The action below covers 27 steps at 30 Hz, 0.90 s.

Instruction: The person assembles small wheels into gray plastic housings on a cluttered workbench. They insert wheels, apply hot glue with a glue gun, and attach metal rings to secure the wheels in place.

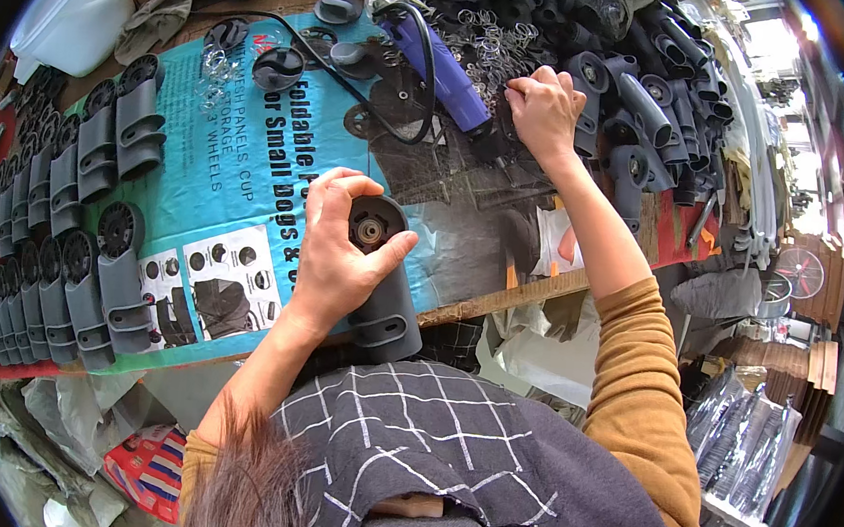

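Note:
My left hand (336, 251) is wrapped round a dark grey plastic joint piece (389, 316) near the front edge of the table. Its round head faces up between my thumb and fingers, showing a metal ring in the centre. Farther right, my right hand (547, 119) is at the edge of a heap of small metal coil springs (486, 53). Its fingers are curled together, and whatever they pinch is hidden. A blue electric screwdriver (443, 75) with a black cord lies just left of that hand, its bit pointing toward me.
Rows of similar grey pieces (121, 282) stand along the left. More are heaped at the right (651, 113). Round dark caps (278, 68) lie on the blue printed sheet (216, 145). A white bucket (77, 18) stands at the far left.

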Motion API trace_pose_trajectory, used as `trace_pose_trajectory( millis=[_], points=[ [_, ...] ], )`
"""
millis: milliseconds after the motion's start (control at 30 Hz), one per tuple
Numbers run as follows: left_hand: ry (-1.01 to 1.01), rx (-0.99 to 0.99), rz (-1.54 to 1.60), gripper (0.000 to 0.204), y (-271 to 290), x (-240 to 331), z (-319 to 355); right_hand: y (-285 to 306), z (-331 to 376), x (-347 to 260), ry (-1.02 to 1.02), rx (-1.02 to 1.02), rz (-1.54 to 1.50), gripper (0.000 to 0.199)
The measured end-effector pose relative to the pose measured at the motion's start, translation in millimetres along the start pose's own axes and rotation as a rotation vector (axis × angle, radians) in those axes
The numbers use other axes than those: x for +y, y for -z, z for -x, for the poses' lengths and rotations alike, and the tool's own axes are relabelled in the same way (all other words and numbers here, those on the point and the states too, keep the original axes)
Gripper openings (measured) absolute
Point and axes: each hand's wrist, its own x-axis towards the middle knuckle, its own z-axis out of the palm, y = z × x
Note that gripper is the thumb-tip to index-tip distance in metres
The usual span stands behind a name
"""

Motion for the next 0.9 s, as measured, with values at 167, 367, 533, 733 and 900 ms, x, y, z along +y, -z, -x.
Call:
trace_pose_trajectory(
  millis=[167,367,533,733,900],
  points=[
    [-0.003,-0.008,0.012,0.053,0,1,0,-10,0,9,0.000,-0.045,-0.036,0.014],
    [0.001,-0.002,0.033,0.052,0,1,0,-8,-10,0,-0.067,-0.062,-0.048,0.014],
    [-0.061,0.049,0.014,0.049,-2,-1,3,58,9,-40,-0.153,-0.206,-0.516,0.009],
    [-0.128,0.069,-0.005,0.025,-2,-3,5,103,91,-111,-0.482,-0.830,-1.552,0.015],
    [-0.090,0.055,0.057,0.015,-3,-5,7,90,71,-104,-0.405,-0.615,-1.520,0.017]
  ],
)
